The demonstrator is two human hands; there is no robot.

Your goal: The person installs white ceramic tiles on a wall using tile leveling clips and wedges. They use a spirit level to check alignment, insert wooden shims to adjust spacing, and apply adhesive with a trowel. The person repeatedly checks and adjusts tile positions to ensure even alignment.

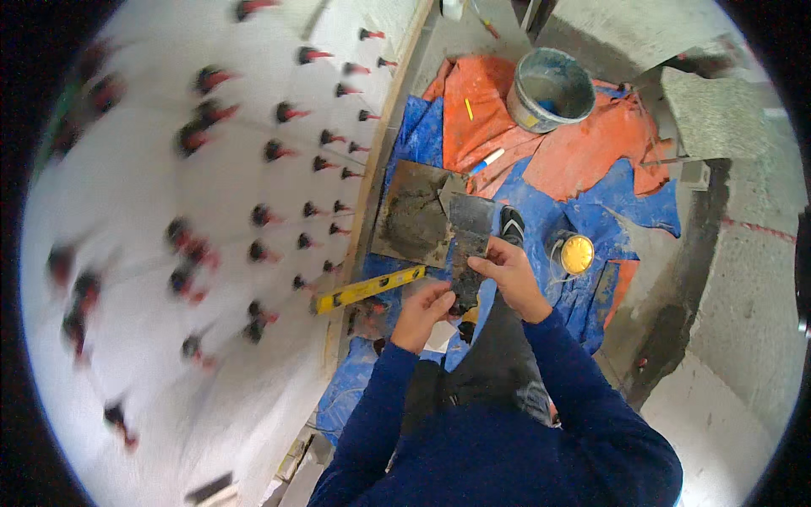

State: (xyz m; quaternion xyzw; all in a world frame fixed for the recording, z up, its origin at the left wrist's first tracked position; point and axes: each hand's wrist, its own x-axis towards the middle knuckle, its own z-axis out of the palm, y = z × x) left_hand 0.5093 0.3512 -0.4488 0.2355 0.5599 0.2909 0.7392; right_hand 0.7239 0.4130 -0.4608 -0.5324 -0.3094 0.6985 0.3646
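A dark grey flat piece, smeared along its surface (pixel 470 269), is held out in front of my body. My right hand (pixel 511 275) pinches its right side between thumb and fingers. At its lower left edge, my left hand (pixel 427 314) has its fingertips closed on it. Just beyond lies a square board (pixel 397 182) with grey mortar spread over its middle. A yellow spirit level (pixel 372 290) slants beside my left hand, its left end near the wall.
Red-and-black tile levelling knobs (pixel 287 111) stick out of the pale wall (pixel 135 355) on my left. Blue (pixel 541 186) and orange tarps (pixel 481 76) cover the floor. On them are a mortar bucket (pixel 553 89), a marker (pixel 487 160) and a round yellow object (pixel 577 253).
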